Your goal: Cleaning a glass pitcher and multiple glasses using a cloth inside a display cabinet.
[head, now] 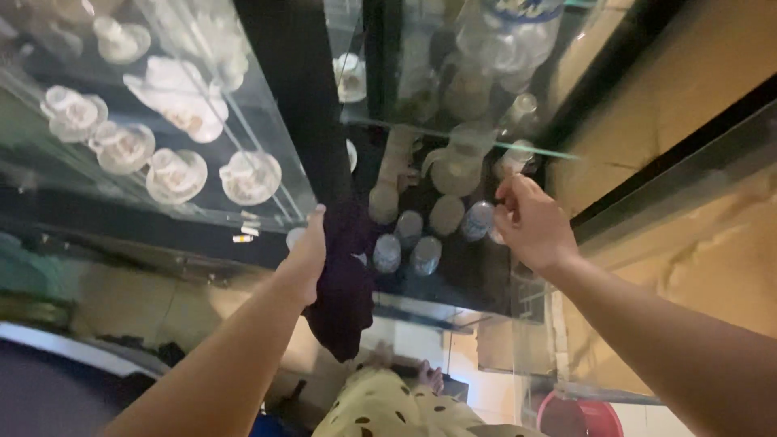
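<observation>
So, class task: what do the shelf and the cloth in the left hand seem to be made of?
Shelf: likely glass, clear and glossy, greenish edge, cups visible through it. Cloth: seemingly soft dark fabric, matte, hanging in limp folds from the left hand.

A dark cloth hangs limp, bunched at its top against the cabinet's black frame. It looks black, perhaps deep purple.
</observation>
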